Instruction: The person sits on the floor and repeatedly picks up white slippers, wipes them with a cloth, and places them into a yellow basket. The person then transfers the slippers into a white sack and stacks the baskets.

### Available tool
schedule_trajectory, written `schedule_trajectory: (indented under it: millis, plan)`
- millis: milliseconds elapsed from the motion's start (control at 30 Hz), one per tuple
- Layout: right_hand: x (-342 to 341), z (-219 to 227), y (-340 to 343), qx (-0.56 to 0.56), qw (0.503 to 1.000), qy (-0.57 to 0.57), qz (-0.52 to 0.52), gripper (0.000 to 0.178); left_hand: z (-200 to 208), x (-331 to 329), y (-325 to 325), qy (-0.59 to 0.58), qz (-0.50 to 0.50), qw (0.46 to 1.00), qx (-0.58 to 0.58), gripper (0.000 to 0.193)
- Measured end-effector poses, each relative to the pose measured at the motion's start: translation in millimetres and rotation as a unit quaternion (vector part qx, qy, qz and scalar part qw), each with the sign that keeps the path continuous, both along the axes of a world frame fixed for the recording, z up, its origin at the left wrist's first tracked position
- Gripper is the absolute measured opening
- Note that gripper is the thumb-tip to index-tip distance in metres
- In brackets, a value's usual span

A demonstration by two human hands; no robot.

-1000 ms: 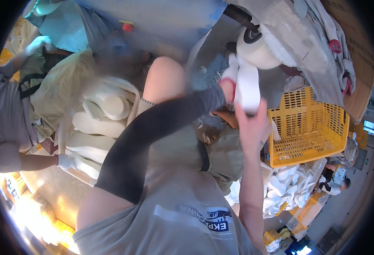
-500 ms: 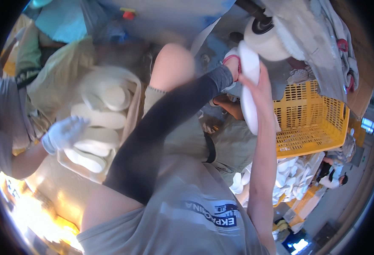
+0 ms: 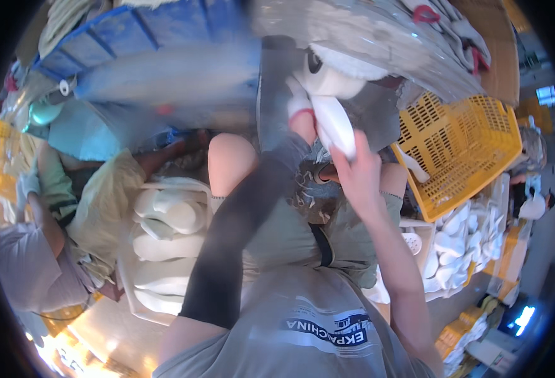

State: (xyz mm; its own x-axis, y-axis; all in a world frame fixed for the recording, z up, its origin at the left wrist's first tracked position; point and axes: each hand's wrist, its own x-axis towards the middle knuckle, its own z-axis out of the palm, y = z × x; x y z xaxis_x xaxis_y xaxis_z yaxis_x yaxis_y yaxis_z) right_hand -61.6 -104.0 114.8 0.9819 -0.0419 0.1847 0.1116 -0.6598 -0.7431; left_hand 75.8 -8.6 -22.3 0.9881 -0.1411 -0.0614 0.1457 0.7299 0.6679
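Both hands have risen toward the top of the view since the earlier frame, and the yellow basket (image 3: 463,148) now sits higher and nearer the right rim, while the co-worker's white-gloved hand that reached over the tray has gone back to the far left. Largest in view is the person's own grey shirt (image 3: 302,327) filling the lower middle, with knees in grey-green shorts above it. To the left stands a white tray (image 3: 164,296) stacked with pale shoe soles (image 3: 167,214), and beside it sits a co-worker in a yellowish apron (image 3: 107,208). The yellow basket, tilted, lies at the right, with a heap of white moulded pieces (image 3: 457,242) just below it. Above the hands a whitish buffing wheel (image 3: 334,79) shows under a grey metal hood, blurred. The right hand (image 3: 359,173), bare, is wrapped around the lower end of a white sole (image 3: 335,126), which stands nearly upright with its upper end at the wheel. The left hand (image 3: 299,110), on an arm in a black sleeve, wears a white glove with a red cuff and presses on the sole's upper left edge; whether its fingers are closed around it cannot be told.
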Motion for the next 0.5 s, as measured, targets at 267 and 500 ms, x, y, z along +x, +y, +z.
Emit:
schedule_trajectory:
  millis: [267, 500]
  plan:
    - [87.5, -57.2, 14.4, -0.113, 0.987, -0.092, -0.071, 0.032, -108.0, 14.1, -27.3, -0.144, 0.074, 0.949, 0.269, 0.037]
    - [76.0, -37.4, -5.9, 0.107, 0.988, 0.054, 0.093, 0.059, -94.8, 72.6, 29.5, -0.22, -0.213, 0.826, 0.473, 0.039]
